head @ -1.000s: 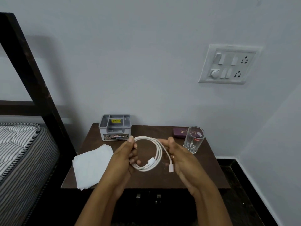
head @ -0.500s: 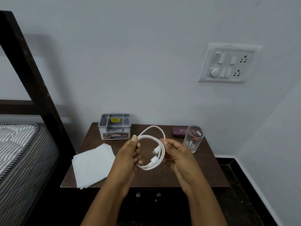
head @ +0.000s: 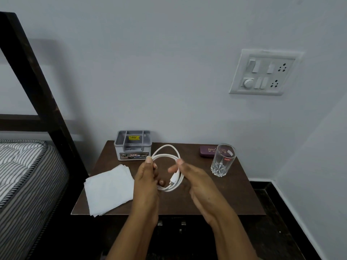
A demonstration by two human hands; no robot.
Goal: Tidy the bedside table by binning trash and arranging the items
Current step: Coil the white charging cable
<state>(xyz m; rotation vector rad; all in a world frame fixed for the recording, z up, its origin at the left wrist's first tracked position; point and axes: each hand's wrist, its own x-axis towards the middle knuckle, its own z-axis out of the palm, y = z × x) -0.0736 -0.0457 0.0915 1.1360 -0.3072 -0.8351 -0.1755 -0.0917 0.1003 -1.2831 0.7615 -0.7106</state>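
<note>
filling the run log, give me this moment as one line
left hand: holds coiled white cable | right hand: pinches same coil | cable: held above dark wooden bedside table | step: coiling

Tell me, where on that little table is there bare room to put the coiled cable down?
Bare wood shows on the table along the front right, below the glass, and at back centre between the grey organiser and the maroon case. The left front is crowded by the white tissues. Both hands hold the cable.
</note>
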